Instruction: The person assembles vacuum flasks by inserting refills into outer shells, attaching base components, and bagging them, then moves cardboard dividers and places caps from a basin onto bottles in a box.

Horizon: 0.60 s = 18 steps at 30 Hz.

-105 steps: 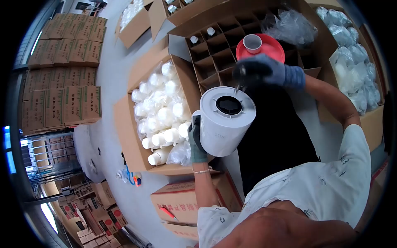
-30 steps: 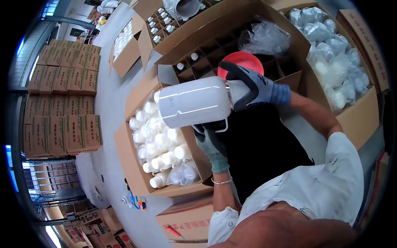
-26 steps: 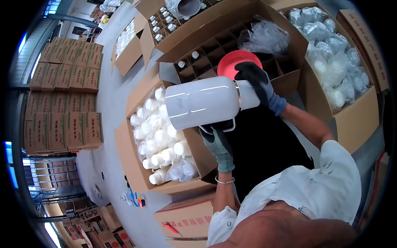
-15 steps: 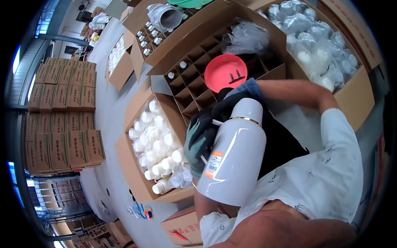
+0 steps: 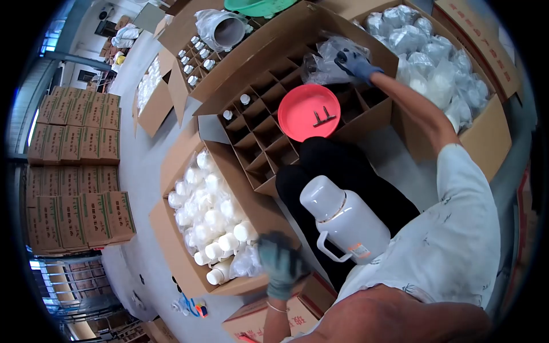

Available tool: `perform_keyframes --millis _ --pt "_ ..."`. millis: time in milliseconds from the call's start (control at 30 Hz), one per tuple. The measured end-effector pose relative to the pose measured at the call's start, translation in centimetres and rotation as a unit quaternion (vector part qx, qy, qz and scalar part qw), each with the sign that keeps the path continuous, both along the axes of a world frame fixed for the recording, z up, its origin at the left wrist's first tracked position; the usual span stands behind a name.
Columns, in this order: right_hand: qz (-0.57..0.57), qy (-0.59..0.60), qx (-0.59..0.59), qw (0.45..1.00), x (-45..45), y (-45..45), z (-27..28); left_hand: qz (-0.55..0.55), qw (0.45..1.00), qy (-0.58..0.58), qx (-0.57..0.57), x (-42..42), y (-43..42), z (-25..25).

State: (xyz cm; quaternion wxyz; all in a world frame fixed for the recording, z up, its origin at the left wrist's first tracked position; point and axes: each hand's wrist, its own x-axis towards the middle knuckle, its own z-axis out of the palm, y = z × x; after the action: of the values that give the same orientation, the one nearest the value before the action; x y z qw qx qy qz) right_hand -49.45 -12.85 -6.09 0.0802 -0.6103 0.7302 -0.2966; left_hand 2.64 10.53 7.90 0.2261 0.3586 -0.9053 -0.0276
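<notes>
A pale grey flask (image 5: 351, 223) with a cup-shaped lid and a handle rests on the person's lap, touched by neither hand. My right hand (image 5: 355, 64), gloved, reaches to the clear plastic bags (image 5: 326, 62) on the divided carton; its fingers are closed on the plastic. My left hand (image 5: 280, 263), in a grey-green glove, hovers by the edge of the box of white bottles, blurred by motion. On the divided carton sits a red bowl (image 5: 297, 117) with small dark metal parts (image 5: 323, 117) in it.
An open box of white bagged bottles (image 5: 229, 288) stands at the left. The divided carton (image 5: 263, 186) holds two capped bottles (image 5: 245, 99). At the right is a carton of wrapped items (image 5: 474, 143). Stacked cartons (image 5: 86, 217) line the far left; a green basin (image 5: 260, 7) is at the top.
Both hands have let go of the flask, which now lies on the lap with its lid towards the upper left. My right hand has moved up to the plastic bags, my left hand down.
</notes>
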Motion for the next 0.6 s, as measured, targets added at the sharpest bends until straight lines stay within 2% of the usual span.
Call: perform_keyframes --millis 33,67,100,133,200,267,333,367,400,433,467,533,567,600 --pt "0.077 -0.077 -0.138 0.984 2.4 1.0 1.3 0.052 0.994 0.093 0.024 -1.5 -3.3 1.4" --pt "0.175 -0.138 -0.117 0.968 3.7 2.3 3.1 0.101 0.977 0.18 0.054 -3.7 -6.6 2.9" --pt "0.196 -0.263 -0.128 0.936 5.4 2.9 2.0 0.058 0.958 0.257 0.112 -5.9 -9.3 2.8" --pt "0.208 -0.443 -0.121 0.864 8.7 5.2 3.7 -0.011 0.959 0.262 0.112 -8.0 -12.1 2.7" --pt "0.246 -0.33 -0.132 0.902 11.6 7.8 5.6 -0.155 0.943 0.267 0.126 -12.4 -17.9 2.3" --pt "0.267 -0.312 -0.227 0.883 13.1 9.7 5.3 -0.25 0.93 0.21 0.167 -16.6 -21.1 0.5" --pt "0.216 -0.379 -0.309 0.845 14.2 11.2 3.9 -0.21 0.953 0.107 0.19 -17.5 -23.2 -3.6" --pt "0.168 -0.433 -0.343 0.816 14.8 12.0 2.8 -0.025 0.867 0.196 0.458 -17.5 -23.5 -5.1" --pt "0.141 -0.383 -0.304 0.861 14.5 13.2 3.1 0.018 0.674 0.372 0.638 -16.3 -22.8 -4.4" --pt "0.117 -0.327 -0.264 0.9 14.3 14.5 3.4 0.021 0.656 0.391 0.645 -14.5 -22.3 -4.4" --pt "0.118 -0.157 -0.135 0.971 13.4 16.3 6.0 0.03 0.636 0.408 0.654 -12.6 -21.4 -4.6" --pt "0.171 -0.415 -0.008 0.893 14.0 18.5 9.7 0.035 0.706 0.434 0.558 -9.5 -15.8 -4.0" --pt "0.195 -0.526 0.051 0.826 14.2 18.8 10.5 0.13 0.756 0.385 0.513 -8.2 -12.7 -3.3" --pt "0.213 -0.448 0.112 0.861 13.9 19.0 10.1 0.169 0.748 0.318 0.557 -6.9 -9.9 -2.9"
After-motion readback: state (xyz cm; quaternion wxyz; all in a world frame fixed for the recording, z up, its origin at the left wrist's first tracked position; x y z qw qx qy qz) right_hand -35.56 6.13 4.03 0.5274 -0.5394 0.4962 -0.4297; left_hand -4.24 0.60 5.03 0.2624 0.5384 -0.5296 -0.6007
